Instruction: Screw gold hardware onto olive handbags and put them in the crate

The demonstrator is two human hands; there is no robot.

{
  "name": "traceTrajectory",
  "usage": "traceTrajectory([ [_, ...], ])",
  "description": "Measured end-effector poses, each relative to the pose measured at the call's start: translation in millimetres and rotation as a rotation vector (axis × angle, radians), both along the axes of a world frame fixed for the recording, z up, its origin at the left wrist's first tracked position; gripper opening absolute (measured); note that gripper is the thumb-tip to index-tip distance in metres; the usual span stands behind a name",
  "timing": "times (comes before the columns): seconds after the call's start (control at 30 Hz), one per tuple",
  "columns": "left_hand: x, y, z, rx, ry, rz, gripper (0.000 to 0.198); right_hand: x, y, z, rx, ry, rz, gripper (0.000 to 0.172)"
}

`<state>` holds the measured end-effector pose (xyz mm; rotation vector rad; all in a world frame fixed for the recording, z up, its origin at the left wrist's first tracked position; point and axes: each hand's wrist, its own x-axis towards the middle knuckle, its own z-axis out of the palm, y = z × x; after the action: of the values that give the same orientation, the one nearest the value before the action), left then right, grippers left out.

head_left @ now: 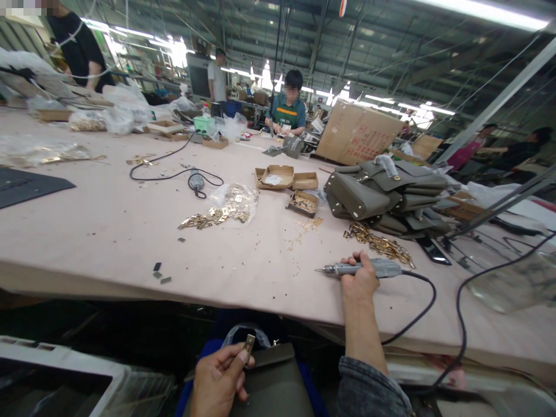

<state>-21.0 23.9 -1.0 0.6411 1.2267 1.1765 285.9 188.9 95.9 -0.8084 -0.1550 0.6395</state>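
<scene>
My left hand (221,373) pinches a small gold metal plate (249,343) between thumb and fingers, above the lap. Below it rests a dark olive handbag (278,379), its handle (247,333) wrapped in clear plastic. On the table, my right hand (360,278) is wrapped round a grey electric screwdriver (384,268), whose bit points left. A black cord runs from the tool's right end. Tiny gold screws (304,231) lie scattered ahead of the tool, near a small cardboard box (303,204) of them. A pile of gold hardware (380,242) lies just beyond my right hand.
Olive bags (386,194) are stacked at the right, before a large carton (358,133). A plastic bag spills metal plates (217,215) mid-table. A second screwdriver (196,182) lies behind it with its cord. A co-worker (286,110) sits across. A white crate (108,376) stands lower left.
</scene>
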Motion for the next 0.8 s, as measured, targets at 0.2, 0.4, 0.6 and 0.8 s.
traceTrajectory([
  [0.2,5,-5,-3.5,0.007,0.017,0.0,0.045,-24,-45,23.0,0.062,-0.024,0.204,0.024],
  [0.4,14,-10,9.1,0.042,0.046,0.004,0.041,-114,-108,39.4,0.063,-0.222,0.362,0.019],
  [0.6,14,-14,9.5,0.038,0.058,-0.001,0.038,-174,-131,19.7,0.077,-0.395,0.435,0.02],
  [0.8,12,-15,6.9,0.04,0.061,-0.002,0.035,-183,-133,8.1,0.085,-0.481,0.453,0.017],
])
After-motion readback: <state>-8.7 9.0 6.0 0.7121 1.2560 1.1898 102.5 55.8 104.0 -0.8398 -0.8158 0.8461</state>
